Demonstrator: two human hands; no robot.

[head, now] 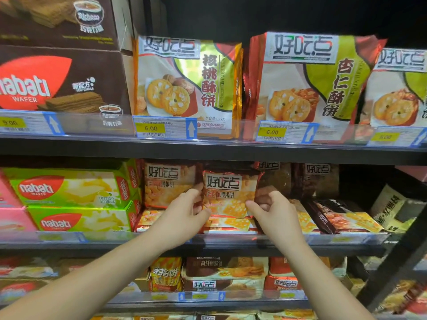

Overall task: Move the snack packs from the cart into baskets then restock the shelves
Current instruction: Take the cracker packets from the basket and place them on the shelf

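Wafer boxes [57, 84], brown, stacked two high at upper left on the top shelf [208, 151]. Below them at middle left: green lemon boxes [69, 190], also two high. Pink boxes [9, 204] are cut off by the frame's left edge.

Top centre: walnut cookie pack [187, 84] upright, with a yellow price tag [151, 128] reading 6.00 in front of it.

Centre of frame, middle shelf [335, 248]: left hand [184, 209] grips the left edge of the snack pack [228, 195], thumb on the front near the lower corner, other fingers curled round the side. Snack pack stands upright, overlapping a matching upright pack [168, 183] just to its left. Flat-lying packs [231, 225] sit underneath; cannot tell if it touches them. Right hand [270, 209] pinches the pack's lower right edge, thumb in front, fingers curled behind. Both forearms come up from the bottom of the frame.

Top right: almond cookie packs [309, 82], several in a row. Middle right: dark packs [342, 218] lying flat. Bottom centre, lower shelf: mixed biscuit packs [224, 273], blurred.
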